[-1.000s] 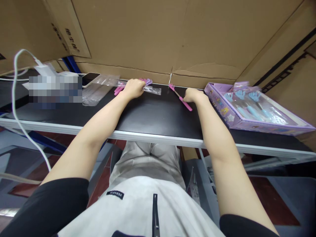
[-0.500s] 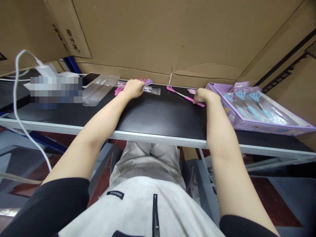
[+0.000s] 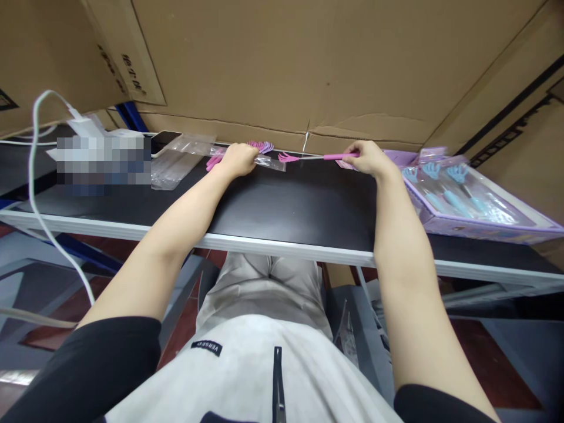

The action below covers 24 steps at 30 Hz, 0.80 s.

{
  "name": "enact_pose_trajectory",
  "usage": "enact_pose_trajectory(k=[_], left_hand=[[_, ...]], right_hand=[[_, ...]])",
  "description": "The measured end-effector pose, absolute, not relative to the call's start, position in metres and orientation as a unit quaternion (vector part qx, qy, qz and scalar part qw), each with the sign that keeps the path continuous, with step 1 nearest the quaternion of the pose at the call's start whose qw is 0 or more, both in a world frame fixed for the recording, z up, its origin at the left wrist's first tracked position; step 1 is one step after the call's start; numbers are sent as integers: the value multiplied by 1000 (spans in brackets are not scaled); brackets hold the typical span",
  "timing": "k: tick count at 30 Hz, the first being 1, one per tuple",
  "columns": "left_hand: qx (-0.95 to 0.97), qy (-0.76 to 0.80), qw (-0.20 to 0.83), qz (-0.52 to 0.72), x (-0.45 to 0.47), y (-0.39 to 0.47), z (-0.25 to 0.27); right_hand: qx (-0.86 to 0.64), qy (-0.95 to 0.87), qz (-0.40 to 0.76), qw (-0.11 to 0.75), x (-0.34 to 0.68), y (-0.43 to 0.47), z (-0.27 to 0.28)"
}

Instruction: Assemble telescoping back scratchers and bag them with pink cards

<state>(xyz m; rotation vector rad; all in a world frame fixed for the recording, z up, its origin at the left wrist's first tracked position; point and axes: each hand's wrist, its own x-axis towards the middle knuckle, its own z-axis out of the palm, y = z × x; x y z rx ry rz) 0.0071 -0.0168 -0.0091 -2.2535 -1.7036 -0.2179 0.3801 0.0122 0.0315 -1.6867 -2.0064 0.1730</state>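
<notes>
My right hand [image 3: 369, 157] pinches the pink handle of a back scratcher [image 3: 341, 156] with a silver rod. Its pink claw [image 3: 288, 157] points left, close to the end of a narrow clear plastic bag [image 3: 274, 164]. My left hand [image 3: 239, 160] is closed on that bag, its fingertips hidden beneath the hand. Around this hand lie other back scratchers, with purple and pink claws [image 3: 263, 146] behind it and pink handles [image 3: 214, 161] on its left. A pink card [image 3: 346, 165] lies below my right hand, partly covered.
Several clear bags [image 3: 174, 170] lie left of my left hand, beside a phone [image 3: 165, 138]. A white cable [image 3: 33, 158] hangs over the left edge. At right, a purple box [image 3: 484, 226] holds packaged light-blue back scratchers [image 3: 452, 200]. A cardboard wall [image 3: 282, 70] stands behind the table [image 3: 304, 217].
My right hand has raised the back scratcher from its slant on the table to nearly level. Its claw has moved left, nearer the bag. My left hand stays almost in place.
</notes>
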Motion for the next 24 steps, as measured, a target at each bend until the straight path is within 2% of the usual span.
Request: enact_pose_trajectory(k=[9, 17, 24], left_hand=[[-777, -607, 158, -52, 3, -16, -9], [-775, -605, 157, -98, 0, -10, -15], [-783, -593, 130, -136, 5, -14, -12]], right_hand=[[-595, -729, 139, 309, 372, -10, 50], [-601, -749, 146, 238, 358, -25, 56], [-588, -761, 138, 237, 353, -21, 52]])
